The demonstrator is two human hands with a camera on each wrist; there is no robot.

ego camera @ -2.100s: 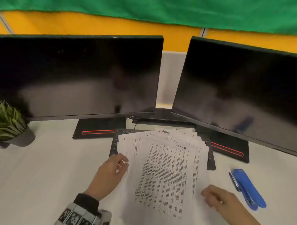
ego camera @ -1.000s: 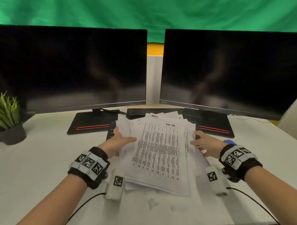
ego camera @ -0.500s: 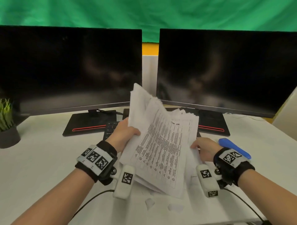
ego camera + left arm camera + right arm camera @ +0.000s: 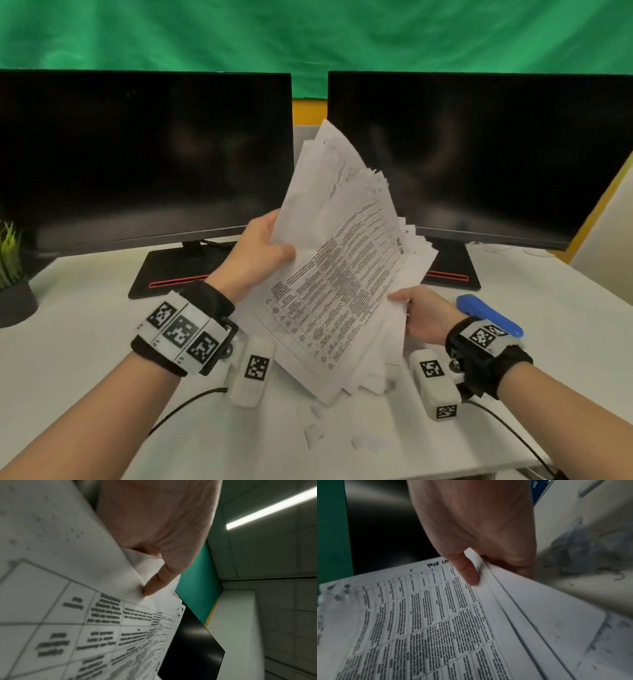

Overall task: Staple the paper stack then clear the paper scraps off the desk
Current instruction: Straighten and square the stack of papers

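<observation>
A fanned stack of printed paper (image 4: 346, 274) is tilted up off the white desk (image 4: 75, 359), its top corner in front of the gap between the monitors. My left hand (image 4: 260, 253) grips its left edge, thumb on the front sheet (image 4: 154, 585). My right hand (image 4: 416, 317) pinches the right edge, thumb on top (image 4: 469, 573), other fingers underneath. A blue stapler (image 4: 489, 315) lies on the desk just right of my right wrist. Small white paper scraps (image 4: 313, 435) lie on the desk below the stack near the front edge.
Two dark monitors (image 4: 144, 154) (image 4: 479, 154) on black stands stand close behind the stack. A small potted plant (image 4: 13, 274) sits at the far left. Cables (image 4: 185, 407) run from both wrist cameras across the desk front.
Both hands have taken the stack from flat on the desk and raised it, its left side tipping up higher; scraps that were under it now show.
</observation>
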